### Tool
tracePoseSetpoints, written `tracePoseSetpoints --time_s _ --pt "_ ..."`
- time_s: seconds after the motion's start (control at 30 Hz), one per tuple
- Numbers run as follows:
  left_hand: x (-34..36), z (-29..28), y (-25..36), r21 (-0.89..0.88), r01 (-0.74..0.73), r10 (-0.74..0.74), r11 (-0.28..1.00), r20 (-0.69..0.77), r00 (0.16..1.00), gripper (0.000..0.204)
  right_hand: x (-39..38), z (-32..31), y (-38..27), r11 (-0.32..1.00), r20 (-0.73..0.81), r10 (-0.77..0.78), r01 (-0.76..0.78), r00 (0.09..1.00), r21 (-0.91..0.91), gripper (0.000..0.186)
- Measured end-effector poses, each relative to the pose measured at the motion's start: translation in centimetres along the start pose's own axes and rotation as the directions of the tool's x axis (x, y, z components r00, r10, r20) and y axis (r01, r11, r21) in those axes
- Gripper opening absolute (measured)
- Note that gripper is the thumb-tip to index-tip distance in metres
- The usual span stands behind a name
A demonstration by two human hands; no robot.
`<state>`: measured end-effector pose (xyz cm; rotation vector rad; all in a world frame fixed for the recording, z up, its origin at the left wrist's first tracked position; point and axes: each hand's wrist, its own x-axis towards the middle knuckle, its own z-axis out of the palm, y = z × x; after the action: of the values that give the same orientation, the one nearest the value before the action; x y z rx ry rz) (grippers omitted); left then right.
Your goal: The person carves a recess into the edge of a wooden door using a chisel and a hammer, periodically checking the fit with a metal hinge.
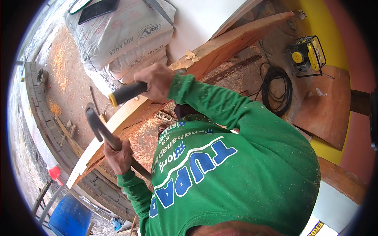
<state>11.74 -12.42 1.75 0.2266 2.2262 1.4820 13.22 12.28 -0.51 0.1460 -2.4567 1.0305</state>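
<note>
My left hand (118, 155) is closed around the shaft of a hammer (94, 120), whose metal head points up toward the upper left. My right hand (155, 80) grips a chisel (128, 92) with a black handle and yellow end cap; its metal end shows just past my fingers, over the wooden beam. That long pale beam (232, 39) runs diagonally from lower left to upper right beneath both hands, with a few loose chips on its top. Both my sleeves are green, and my torso hides part of the floor below.
Stacked white sacks (122, 35) stand beyond the beam. At right are a yellow-and-black machine (305, 55), a coiled black cable (275, 90) and a plywood sheet (323, 110). A blue barrel (69, 216) sits lower left. Shavings and scrap sticks (67, 131) lie on the floor.
</note>
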Motion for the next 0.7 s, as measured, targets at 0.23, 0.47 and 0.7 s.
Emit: tracePoseSetpoints --time_s 0.23,0.47,0.7 --pt "1.5 -4.1 4.0 0.295 -0.108 0.106 0.949 0.024 0.994 0.021 -0.5 -10.0 -0.6 0.865 -0.378 0.279 -0.060 0.883 0.499 0.024" --pt "8.7 -4.2 3.4 0.520 -0.319 0.252 0.792 0.197 0.948 0.023 -5.6 -9.5 2.5 0.852 -0.303 0.476 -0.518 0.826 -0.075 0.025" --pt "10.9 -4.2 -2.6 0.584 -0.172 0.023 0.793 0.254 0.967 0.032 -7.8 -5.0 6.5 0.788 -0.232 0.436 -0.493 0.870 -0.369 0.033"
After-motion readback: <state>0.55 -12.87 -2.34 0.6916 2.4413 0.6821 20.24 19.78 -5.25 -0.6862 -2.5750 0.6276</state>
